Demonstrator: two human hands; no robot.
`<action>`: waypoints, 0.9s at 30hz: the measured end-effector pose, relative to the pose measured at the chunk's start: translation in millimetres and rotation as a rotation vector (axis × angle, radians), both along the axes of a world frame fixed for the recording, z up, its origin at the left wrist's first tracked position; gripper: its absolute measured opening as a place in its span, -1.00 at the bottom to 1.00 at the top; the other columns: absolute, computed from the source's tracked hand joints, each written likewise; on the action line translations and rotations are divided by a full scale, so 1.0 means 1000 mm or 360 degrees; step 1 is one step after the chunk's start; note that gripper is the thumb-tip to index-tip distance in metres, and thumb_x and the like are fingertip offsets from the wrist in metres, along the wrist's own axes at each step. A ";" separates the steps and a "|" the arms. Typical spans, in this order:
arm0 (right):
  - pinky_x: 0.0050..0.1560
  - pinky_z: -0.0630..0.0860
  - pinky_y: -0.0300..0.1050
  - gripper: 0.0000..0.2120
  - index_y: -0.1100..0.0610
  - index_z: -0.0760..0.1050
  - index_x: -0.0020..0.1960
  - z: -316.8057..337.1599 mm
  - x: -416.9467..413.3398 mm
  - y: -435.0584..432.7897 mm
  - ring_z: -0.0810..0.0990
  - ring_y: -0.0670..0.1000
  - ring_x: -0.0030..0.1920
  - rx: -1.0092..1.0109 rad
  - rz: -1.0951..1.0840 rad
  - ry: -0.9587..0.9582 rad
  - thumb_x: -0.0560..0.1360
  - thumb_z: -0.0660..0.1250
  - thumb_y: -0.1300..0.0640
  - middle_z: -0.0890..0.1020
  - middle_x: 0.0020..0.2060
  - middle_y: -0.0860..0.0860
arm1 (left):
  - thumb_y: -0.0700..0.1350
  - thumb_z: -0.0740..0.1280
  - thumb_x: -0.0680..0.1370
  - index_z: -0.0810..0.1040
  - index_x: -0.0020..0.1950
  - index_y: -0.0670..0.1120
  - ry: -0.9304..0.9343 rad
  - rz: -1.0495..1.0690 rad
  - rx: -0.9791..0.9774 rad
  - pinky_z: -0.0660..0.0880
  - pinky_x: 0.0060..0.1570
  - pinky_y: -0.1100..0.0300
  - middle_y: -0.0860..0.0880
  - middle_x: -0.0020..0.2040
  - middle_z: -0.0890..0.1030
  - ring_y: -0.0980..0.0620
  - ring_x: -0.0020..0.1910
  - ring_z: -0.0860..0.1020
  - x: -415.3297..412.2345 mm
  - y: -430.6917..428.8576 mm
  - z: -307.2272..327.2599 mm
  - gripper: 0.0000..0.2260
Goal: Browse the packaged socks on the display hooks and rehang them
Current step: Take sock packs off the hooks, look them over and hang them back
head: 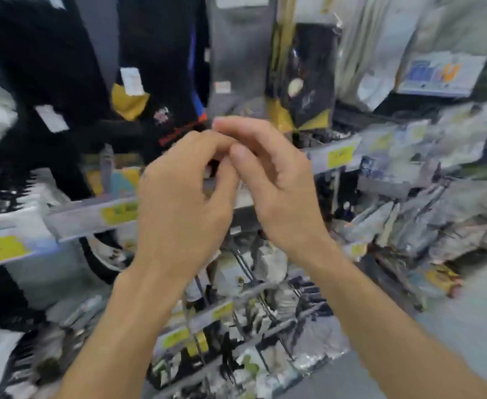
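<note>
Two bare hands meet in front of a blurred shop display of packaged socks. The left hand [183, 194] is curled, its fingertips pinched together against those of the right hand [268, 180], whose fingers bend inward. Whether they pinch anything between them cannot be told; the blur hides it. Behind the hands, a black sock pack [161, 90] with a yellow patch hangs on the upper rack, beside a grey pack [238, 53]. Shelf rails with yellow price tags [118, 213] run below, above more hanging packs [236, 272].
</note>
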State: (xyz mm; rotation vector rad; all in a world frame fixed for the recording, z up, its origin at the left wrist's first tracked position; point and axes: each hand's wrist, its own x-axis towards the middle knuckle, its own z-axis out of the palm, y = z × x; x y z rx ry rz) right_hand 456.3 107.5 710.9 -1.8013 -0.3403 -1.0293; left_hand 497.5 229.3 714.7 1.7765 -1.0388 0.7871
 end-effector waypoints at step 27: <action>0.03 0.49 -0.21 -0.75 0.09 0.55 0.10 -0.651 -0.677 -0.188 0.63 0.05 0.00 0.1935 -0.1410 0.2577 0.49 0.24 0.31 0.66 -0.03 -0.04 | -0.16 0.27 0.59 0.63 -0.02 -0.09 0.1741 -0.1274 0.3151 0.58 0.04 -0.06 -0.13 -0.08 0.68 -0.16 -0.09 0.66 -0.507 -0.331 -0.655 -0.86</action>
